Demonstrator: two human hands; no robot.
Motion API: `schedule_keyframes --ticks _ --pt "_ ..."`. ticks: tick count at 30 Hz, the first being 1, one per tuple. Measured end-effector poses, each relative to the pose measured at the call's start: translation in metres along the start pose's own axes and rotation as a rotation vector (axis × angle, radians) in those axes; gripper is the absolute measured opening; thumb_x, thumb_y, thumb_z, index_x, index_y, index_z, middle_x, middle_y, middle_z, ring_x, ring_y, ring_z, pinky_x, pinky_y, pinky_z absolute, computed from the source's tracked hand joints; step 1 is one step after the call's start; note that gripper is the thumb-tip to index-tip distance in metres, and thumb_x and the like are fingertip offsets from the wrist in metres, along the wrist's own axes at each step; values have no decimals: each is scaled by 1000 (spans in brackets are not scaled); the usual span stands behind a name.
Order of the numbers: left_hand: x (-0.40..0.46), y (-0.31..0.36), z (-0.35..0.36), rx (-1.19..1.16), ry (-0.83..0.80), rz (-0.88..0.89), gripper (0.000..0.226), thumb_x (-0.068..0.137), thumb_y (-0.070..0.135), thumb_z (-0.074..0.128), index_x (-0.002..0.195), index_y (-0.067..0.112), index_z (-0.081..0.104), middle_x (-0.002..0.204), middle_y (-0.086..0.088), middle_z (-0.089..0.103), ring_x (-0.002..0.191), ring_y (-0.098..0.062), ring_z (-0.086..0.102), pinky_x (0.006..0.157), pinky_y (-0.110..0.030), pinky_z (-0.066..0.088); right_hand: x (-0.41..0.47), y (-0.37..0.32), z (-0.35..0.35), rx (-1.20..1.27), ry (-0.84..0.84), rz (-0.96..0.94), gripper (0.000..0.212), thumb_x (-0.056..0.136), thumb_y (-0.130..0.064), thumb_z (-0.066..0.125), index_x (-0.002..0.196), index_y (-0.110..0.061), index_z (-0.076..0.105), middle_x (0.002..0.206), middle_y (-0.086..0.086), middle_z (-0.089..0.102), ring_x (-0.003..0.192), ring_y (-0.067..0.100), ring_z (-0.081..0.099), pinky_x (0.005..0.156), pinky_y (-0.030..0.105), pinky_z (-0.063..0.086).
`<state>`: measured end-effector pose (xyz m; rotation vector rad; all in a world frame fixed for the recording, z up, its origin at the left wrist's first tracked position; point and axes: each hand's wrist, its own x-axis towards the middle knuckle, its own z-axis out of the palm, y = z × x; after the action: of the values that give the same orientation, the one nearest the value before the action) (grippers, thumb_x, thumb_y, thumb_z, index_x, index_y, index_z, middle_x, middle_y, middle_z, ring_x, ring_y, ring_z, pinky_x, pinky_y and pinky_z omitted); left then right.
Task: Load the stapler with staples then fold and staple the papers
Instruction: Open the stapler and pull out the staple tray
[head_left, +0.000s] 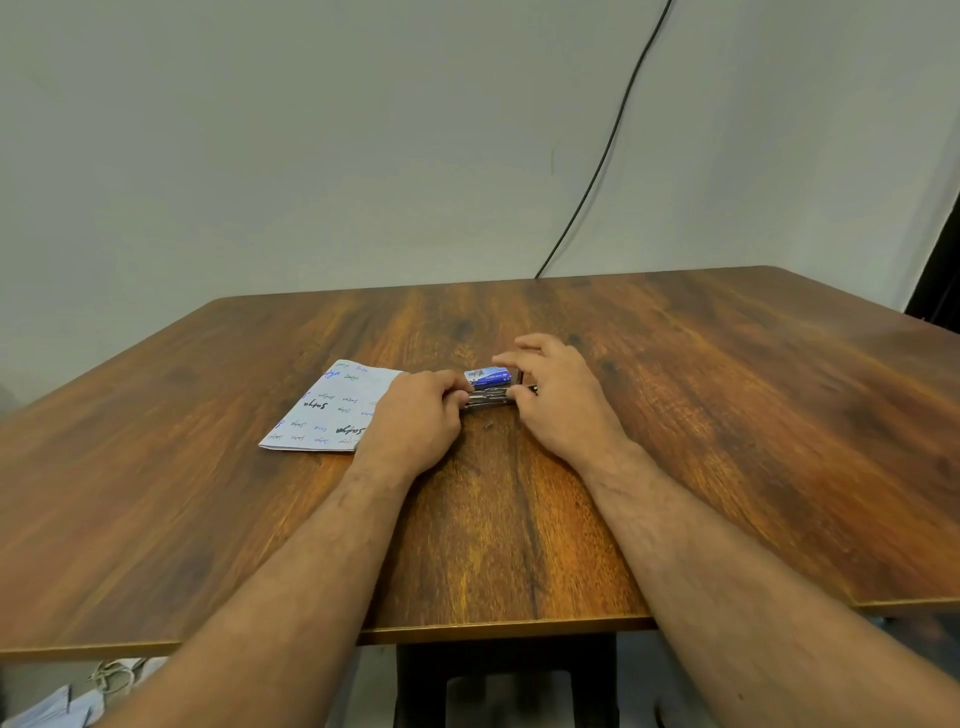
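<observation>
A small metal stapler (488, 401) lies on the wooden table (727, 441) between my hands. My left hand (415, 421) grips its left end with curled fingers. My right hand (556, 400) pinches its right end, fingers arched over a blue staple box (488, 378) that sits just behind the stapler. A folded white paper with handwriting (332, 410) lies flat to the left, partly under my left hand. A tiny loose staple piece (487, 426) rests on the table just in front of the stapler.
A black cable (608, 150) runs down the wall to the table's back edge. Pale cloth items (62, 701) lie on the floor at the lower left. The table's front edge (493, 629) is near my forearms.
</observation>
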<state>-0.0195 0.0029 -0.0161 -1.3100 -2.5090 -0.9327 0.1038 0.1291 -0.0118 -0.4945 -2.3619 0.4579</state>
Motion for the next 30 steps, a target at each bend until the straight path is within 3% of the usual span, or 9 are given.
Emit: schedule_keyframes --ticks 4,6,12,17,21,28,30 --pt "1 -3 3 47 16 21 23 98 29 55 111 27 74 104 -2 65 101 -20 56 89 -39 47 -7 -5 -2 4 105 -132 20 82 -16 69 95 -27 80 102 -6 49 102 11 45 92 28 46" --pt "2 -4 3 53 5 15 23 98 30 55 112 28 73 107 -1 64 102 -18 54 90 -37 47 -8 -6 -2 -34 89 -176 15 79 -20 70 86 -26 82 92 -6 46 96 13 44 87 35 48" --pt "1 -1 2 49 27 6 24 99 22 50 113 23 70 109 -2 66 100 -18 55 88 -36 47 -8 -11 -3 -193 -73 -176 17 84 -44 72 95 -35 81 98 -8 44 102 14 37 94 35 33" --pt "0 8 -3 24 28 -17 32 95 9 53 120 22 67 116 -1 62 103 -18 58 91 -34 49 -7 -12 -2 -245 -102 -211 19 92 -44 64 99 -33 78 100 -6 47 104 16 39 93 37 36" --pt "14 15 -8 -20 65 -54 29 96 11 53 120 18 69 120 -5 67 107 -22 62 92 -35 48 -6 -7 4 -213 -45 -210 19 93 -37 62 97 -23 75 102 -5 52 105 15 42 94 36 39" --pt "51 26 -3 73 -175 -119 43 96 28 62 137 15 59 134 -8 64 121 -25 60 101 -38 49 0 0 6 18 126 -133 6 89 -25 68 90 -20 72 93 -9 55 96 5 43 85 20 40" --pt "58 25 0 102 -220 -133 40 94 30 66 131 14 65 127 -7 68 114 -24 63 100 -38 51 1 0 6 25 117 -128 4 90 -24 68 89 -21 71 92 -10 54 95 4 42 81 16 36"
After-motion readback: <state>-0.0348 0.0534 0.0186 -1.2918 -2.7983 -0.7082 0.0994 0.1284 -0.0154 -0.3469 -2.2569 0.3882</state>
